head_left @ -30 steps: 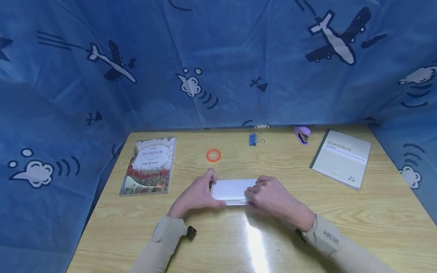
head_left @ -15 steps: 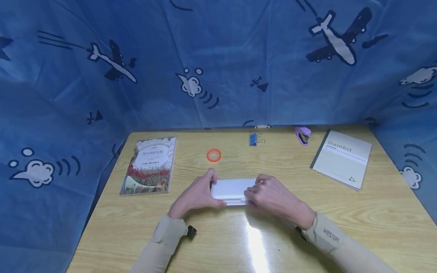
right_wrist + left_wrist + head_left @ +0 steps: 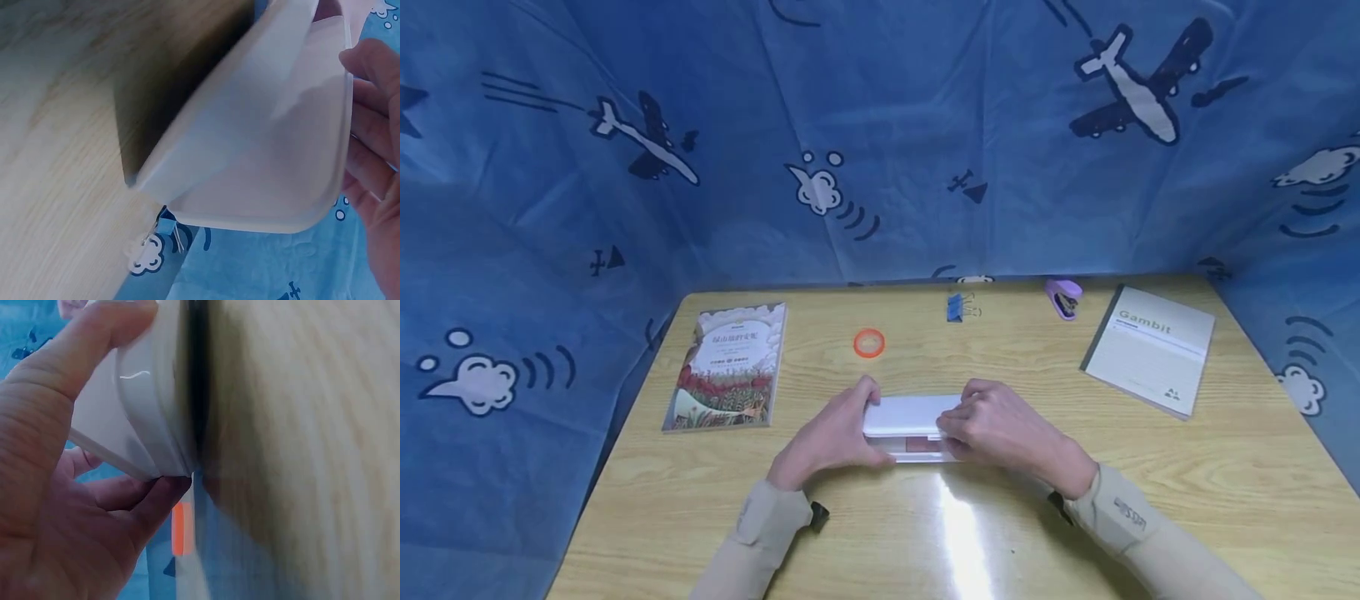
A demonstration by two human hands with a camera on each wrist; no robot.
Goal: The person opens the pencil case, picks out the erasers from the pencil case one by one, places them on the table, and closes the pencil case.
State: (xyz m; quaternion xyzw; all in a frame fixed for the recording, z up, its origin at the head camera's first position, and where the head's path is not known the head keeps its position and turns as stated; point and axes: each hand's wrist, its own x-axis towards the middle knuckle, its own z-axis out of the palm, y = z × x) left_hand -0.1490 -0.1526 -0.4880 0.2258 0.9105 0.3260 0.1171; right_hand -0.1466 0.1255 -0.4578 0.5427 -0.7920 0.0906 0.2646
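Between both hands, a white oblong plastic pencil case [image 3: 895,457] lies on the table, its lid [image 3: 906,414] raised along the near side. My left hand [image 3: 831,433] grips the left end, thumb on the near side and fingers on the far side; the left wrist view shows them around the case's white end [image 3: 140,406]. My right hand [image 3: 1000,429] holds the lid near its right end. From the right wrist, the thumb and fingers meet the lid's rim, and the lid's inner face [image 3: 287,162] is visible. Something reddish shows in the gap; its kind is unclear.
Behind the case lies an orange-red ring like a tape roll [image 3: 869,342]. Further back are a blue binder clip [image 3: 955,308] and a purple stapler [image 3: 1064,297]. A book [image 3: 730,367] lies left, a notebook [image 3: 1153,348] right. Blue printed cloth [image 3: 880,225] hangs behind the table.
The pencil case's lid has tilted up at the near side, widening the gap under it. My right hand still holds the lid; the left hand keeps its grip in nearly the same place.
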